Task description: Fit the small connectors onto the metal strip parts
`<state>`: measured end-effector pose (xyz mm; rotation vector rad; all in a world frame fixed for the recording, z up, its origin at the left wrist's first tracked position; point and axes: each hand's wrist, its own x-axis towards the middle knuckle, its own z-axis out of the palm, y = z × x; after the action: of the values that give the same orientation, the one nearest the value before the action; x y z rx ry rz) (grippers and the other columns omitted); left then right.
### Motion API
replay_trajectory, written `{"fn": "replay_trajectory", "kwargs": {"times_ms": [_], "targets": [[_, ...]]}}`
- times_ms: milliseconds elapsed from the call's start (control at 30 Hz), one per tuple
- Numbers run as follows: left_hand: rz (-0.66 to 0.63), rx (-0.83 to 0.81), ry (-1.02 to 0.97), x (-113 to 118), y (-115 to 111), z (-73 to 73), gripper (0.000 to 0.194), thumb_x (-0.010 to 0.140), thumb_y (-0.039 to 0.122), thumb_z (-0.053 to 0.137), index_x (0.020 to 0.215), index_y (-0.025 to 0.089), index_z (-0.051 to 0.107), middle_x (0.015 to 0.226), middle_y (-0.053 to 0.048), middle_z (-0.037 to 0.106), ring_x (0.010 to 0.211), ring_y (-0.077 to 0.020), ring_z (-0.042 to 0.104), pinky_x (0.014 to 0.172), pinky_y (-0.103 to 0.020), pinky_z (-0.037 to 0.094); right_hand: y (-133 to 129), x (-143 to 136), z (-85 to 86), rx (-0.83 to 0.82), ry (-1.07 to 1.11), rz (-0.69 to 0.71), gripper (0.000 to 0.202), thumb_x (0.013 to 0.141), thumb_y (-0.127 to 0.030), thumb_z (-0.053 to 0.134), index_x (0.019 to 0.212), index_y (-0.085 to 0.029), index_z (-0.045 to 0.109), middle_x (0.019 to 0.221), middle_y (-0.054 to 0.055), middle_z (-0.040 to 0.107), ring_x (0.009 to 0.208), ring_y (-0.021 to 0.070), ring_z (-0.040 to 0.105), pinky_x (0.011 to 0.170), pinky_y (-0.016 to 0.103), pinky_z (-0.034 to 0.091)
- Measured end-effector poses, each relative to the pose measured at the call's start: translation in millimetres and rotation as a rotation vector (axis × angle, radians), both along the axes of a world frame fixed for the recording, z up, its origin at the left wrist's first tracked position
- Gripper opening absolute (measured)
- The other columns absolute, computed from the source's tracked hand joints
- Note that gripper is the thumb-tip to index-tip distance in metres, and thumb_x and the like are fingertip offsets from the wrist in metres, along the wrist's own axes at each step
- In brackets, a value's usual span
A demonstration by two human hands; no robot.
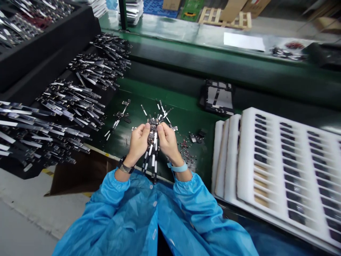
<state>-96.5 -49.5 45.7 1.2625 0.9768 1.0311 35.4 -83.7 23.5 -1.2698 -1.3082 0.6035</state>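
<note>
Both hands meet over the green work surface point(144, 94), gripping a bunch of small circuit boards point(152, 137) with black-and-white flex strips point(153, 160) hanging toward my body. My left hand point(139, 139) pinches the left side of the bunch, thumb on top. On the right side, my right hand point(167, 139) closes on it the same way. More strips with little boards point(163, 113) lie just beyond my fingers. To the left rests another loose group of flex strips point(117, 121). Tiny loose parts point(186, 145) are scattered right of my right hand.
Black foam trays point(50, 53) with dense rows of flex strips point(77, 103) fill the left. White foam trays point(246, 156) holding dark parts stand on the right. A black device point(218, 96) lies at the back, below a raised ledge point(183, 30). An open cardboard box point(80, 170) sits below the front edge.
</note>
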Motion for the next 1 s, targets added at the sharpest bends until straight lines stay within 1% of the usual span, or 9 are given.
{"fn": "replay_trajectory", "kwargs": {"times_ms": [67,133,300,467,600,700,867,933,1000], "targets": [[-0.07,-0.01,0.007,-3,6,1.8,0.064,0.091,0.078,0.067,0.072,0.018,0.057,0.063,0.004,0.046,0.058,-0.0095,0.039,0.051,-0.024,0.028,0,2,1.1,0.002,0.005,0.027,0.054,0.111,-0.066,0.042,0.076,-0.025,0.04,0.067,-0.004,0.039,0.061,0.0151,0.035,0.059,0.033,0.027],[-0.105,-0.016,-0.006,-3,11,3.0,0.063,0.089,0.077,0.071,0.072,0.017,0.058,0.063,0.004,0.046,0.058,-0.0093,0.039,0.051,-0.024,0.029,0,3,2.9,0.003,0.022,0.055,0.054,0.111,-0.065,0.042,0.076,-0.025,0.041,0.068,-0.003,0.04,0.062,0.0152,0.036,0.06,0.033,0.029],[-0.168,-0.106,-0.148,-1,14,1.8,0.064,0.083,0.077,0.077,0.072,0.016,0.061,0.062,0.003,0.049,0.057,-0.0088,0.04,0.052,-0.023,0.033,-3,5,7.1,0.011,0.024,0.11,0.054,0.111,-0.066,0.042,0.077,-0.025,0.039,0.066,-0.004,0.039,0.061,0.0155,0.034,0.059,0.032,0.028],[-0.234,-0.239,-0.209,-3,11,2.8,0.062,0.08,0.074,0.083,0.074,0.017,0.06,0.058,0.005,0.046,0.049,-0.0064,0.037,0.045,-0.022,0.026,-4,9,7.0,0.009,-0.012,0.135,0.052,0.111,-0.065,0.042,0.078,-0.025,0.041,0.067,-0.004,0.039,0.061,0.0154,0.034,0.06,0.032,0.029],[-0.328,-0.356,-0.254,-7,12,3.8,0.061,0.079,0.074,0.084,0.076,0.018,0.059,0.051,0.008,0.04,0.039,-0.0049,0.03,0.039,-0.023,0.021,-5,9,8.3,0.006,-0.022,0.16,0.052,0.111,-0.065,0.041,0.079,-0.025,0.041,0.067,-0.004,0.04,0.061,0.0153,0.035,0.06,0.032,0.03],[-0.379,-0.398,-0.268,-10,13,1.9,0.061,0.078,0.074,0.085,0.077,0.018,0.059,0.049,0.009,0.039,0.037,-0.004,0.027,0.037,-0.023,0.018,-7,11,12.5,0.016,-0.04,0.209,0.051,0.112,-0.062,0.042,0.078,-0.025,0.041,0.068,-0.003,0.041,0.06,0.0152,0.036,0.06,0.032,0.03],[-0.416,-0.46,-0.27,-11,8,-0.2,0.061,0.079,0.075,0.083,0.077,0.018,0.061,0.048,0.008,0.039,0.036,-0.0046,0.027,0.037,-0.024,0.018,-10,21,18.0,-0.009,-0.116,0.287,0.053,0.112,-0.061,0.043,0.074,-0.025,0.04,0.068,-0.002,0.041,0.061,0.0158,0.037,0.062,0.033,0.031],[-0.383,-0.434,-0.249,-10,7,0.9,0.061,0.079,0.076,0.083,0.078,0.018,0.063,0.049,0.007,0.041,0.037,-0.0054,0.029,0.038,-0.024,0.02,-9,23,17.0,-0.035,-0.117,0.294,0.054,0.111,-0.064,0.043,0.074,-0.025,0.039,0.068,-0.002,0.041,0.062,0.0162,0.037,0.062,0.033,0.032],[-0.312,-0.356,-0.211,-8,6,2.9,0.06,0.079,0.075,0.083,0.078,0.018,0.064,0.053,0.006,0.044,0.042,-0.0061,0.033,0.04,-0.024,0.023,-7,24,15.0,-0.056,-0.086,0.268,0.055,0.11,-0.066,0.043,0.075,-0.025,0.04,0.068,-0.002,0.042,0.062,0.0164,0.038,0.063,0.033,0.033]]}}
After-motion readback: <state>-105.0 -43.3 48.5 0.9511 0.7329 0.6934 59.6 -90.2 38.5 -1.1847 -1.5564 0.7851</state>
